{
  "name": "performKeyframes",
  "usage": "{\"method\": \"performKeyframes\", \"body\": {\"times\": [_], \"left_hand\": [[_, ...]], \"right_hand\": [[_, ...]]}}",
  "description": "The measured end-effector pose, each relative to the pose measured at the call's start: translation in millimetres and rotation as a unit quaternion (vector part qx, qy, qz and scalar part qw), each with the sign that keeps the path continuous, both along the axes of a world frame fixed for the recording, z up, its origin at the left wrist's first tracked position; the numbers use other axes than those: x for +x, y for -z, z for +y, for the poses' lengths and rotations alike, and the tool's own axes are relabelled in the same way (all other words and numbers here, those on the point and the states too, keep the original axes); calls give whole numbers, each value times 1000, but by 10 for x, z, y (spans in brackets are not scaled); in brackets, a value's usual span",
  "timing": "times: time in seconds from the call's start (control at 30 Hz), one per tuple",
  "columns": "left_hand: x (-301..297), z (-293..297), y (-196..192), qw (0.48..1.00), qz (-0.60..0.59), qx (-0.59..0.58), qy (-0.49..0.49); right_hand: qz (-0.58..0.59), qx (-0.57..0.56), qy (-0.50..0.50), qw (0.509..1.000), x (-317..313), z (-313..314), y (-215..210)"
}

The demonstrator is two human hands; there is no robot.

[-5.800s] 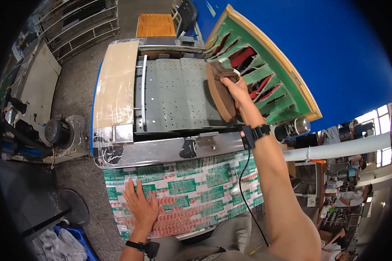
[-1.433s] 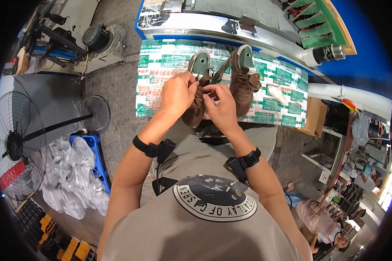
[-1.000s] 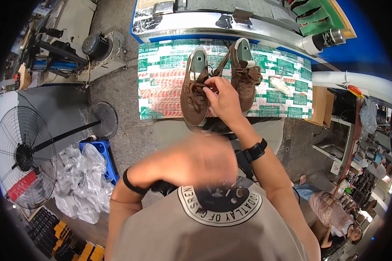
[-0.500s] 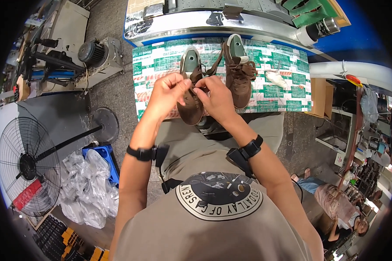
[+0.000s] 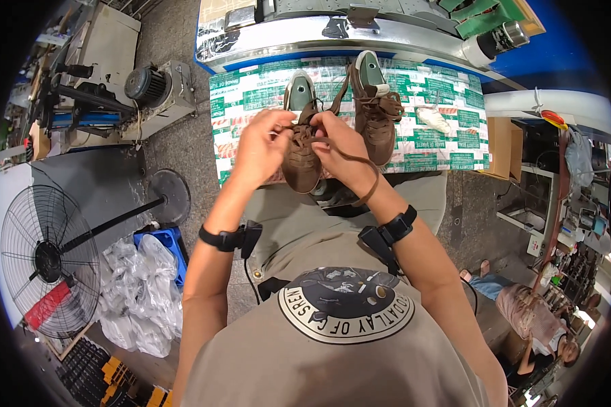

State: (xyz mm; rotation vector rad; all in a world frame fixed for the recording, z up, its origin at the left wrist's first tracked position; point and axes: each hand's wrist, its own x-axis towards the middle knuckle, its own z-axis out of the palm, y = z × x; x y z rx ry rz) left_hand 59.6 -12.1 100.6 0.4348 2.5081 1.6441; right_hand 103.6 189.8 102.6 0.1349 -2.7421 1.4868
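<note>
A brown lace-up shoe (image 5: 301,169) with a green insole lies between my hands, its toe toward me. My left hand (image 5: 259,149) is closed at the shoe's left side, fingertips pinching at the lacing; the exact grip is partly hidden. My right hand (image 5: 345,150) is closed on the brown shoelace (image 5: 349,154) at the shoe's right side. A length of that lace runs across the hand and hangs along the wrist. The matching brown shoe (image 5: 375,139), with its lace gathered on top, rests just right of my right hand.
Both shoes lie on a surface covered in green and white printed tape (image 5: 414,152). A crumpled whitish wad (image 5: 433,120) is on its right part. A metal-edged machine (image 5: 299,42) stands beyond. A floor fan (image 5: 49,261) and plastic bags (image 5: 142,298) are to the left; a person (image 5: 529,312) is far right.
My right hand has drawn a lace length out, and it now loops over the hand and wrist. The left hand has opened slightly from its pinch and stays beside the shoe.
</note>
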Motion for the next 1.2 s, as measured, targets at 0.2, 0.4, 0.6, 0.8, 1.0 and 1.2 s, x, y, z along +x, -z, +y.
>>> {"method": "performKeyframes", "body": {"times": [0.2,0.4,0.6,0.8,1.0,1.2], "left_hand": [[23,26,1,985,54,-145,70],[27,-59,266,988,-117,88,48],[23,-152,136,976,-140,162,37],[312,-384,-359,886,-267,203,322],[238,-111,-3,995,-99,2,5],[60,74,68,979,-113,-45,163]], "right_hand": [[-54,-88,12,995,-31,117,-17],[61,-5,-49,997,-9,30,147],[30,-58,34,997,-20,-4,38],[0,14,-91,996,49,168,3],[-160,-77,-141,974,113,192,-212],[-182,-295,-93,933,-175,621,-1214]]}}
